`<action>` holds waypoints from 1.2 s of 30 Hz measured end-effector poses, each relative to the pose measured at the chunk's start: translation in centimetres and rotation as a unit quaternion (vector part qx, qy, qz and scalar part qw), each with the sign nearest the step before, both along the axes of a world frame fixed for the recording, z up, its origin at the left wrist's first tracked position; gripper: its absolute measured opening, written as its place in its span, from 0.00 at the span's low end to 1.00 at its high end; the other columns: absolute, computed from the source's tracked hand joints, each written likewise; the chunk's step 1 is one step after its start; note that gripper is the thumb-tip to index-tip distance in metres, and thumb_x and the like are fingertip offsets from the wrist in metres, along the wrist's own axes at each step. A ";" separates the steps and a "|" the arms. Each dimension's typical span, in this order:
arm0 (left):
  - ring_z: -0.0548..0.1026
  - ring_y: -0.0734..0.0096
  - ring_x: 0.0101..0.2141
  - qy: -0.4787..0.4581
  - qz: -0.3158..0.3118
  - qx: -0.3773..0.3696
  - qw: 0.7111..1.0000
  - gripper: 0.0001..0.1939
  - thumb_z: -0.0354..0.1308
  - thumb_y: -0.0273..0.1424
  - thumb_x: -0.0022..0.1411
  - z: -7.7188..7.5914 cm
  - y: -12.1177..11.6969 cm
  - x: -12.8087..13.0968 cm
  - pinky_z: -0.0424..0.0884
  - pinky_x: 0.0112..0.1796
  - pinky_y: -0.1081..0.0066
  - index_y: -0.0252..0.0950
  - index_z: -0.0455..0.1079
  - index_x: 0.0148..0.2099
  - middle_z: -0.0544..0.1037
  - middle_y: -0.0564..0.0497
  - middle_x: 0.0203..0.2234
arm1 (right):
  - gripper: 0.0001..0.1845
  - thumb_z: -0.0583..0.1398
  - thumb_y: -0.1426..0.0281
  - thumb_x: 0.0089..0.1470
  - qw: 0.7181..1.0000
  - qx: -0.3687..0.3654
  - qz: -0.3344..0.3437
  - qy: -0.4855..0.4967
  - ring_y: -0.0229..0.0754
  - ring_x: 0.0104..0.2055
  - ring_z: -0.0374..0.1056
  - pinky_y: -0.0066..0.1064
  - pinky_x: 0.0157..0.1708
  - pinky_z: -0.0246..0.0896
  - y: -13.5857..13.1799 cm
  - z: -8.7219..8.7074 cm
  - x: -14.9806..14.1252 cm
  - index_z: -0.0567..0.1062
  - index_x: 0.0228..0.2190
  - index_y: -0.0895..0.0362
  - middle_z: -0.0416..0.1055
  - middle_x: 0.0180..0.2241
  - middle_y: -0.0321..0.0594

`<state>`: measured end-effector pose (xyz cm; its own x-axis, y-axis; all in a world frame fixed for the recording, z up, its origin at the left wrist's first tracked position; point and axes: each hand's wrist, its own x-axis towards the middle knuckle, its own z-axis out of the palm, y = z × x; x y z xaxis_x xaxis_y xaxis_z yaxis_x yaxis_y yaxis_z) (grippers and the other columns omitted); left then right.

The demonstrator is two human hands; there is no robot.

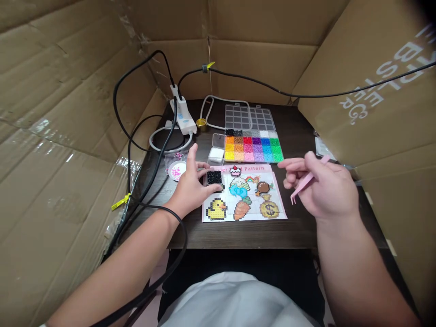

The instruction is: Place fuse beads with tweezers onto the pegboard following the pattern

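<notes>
My left hand grips a small clear box of black beads between thumb and fingers, over the upper left of the pattern sheet. In my right hand, right of the sheet, is a pair of pink tweezers with bent tips pointing down and left. The tips touch nothing. On the sheet lie bead pictures: a yellow duck, a carrot, a money bag and a cupcake. Whether each is printed or made of beads, I cannot tell.
Behind the sheet stands an open compartment box of coloured beads. Left of it are a small open white case and a round dish with pink beads. A power strip and black cables run along the left. Cardboard walls surround the table.
</notes>
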<state>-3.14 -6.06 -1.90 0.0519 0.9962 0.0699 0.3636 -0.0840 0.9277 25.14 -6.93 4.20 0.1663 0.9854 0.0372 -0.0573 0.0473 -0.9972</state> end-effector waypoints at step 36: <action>0.80 0.52 0.48 0.151 -0.039 0.037 0.987 0.50 0.71 0.34 0.54 0.4 1.1 0.3 0.77 0.50 0.52 0.47 0.48 0.72 0.81 0.47 0.48 | 0.10 0.67 0.65 0.60 0.986 0.051 0.152 -0.038 0.42 0.34 0.76 0.39 0.35 0.76 -1.0 -6.8 3.5 0.85 0.43 0.50 0.76 0.39 0.42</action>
<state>-2.88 -4.96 -1.47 0.1570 0.9812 0.1122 0.6122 -0.1858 0.7686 28.61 -7.96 -2.61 -0.1434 0.9798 0.1391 -0.0096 0.1392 -0.9902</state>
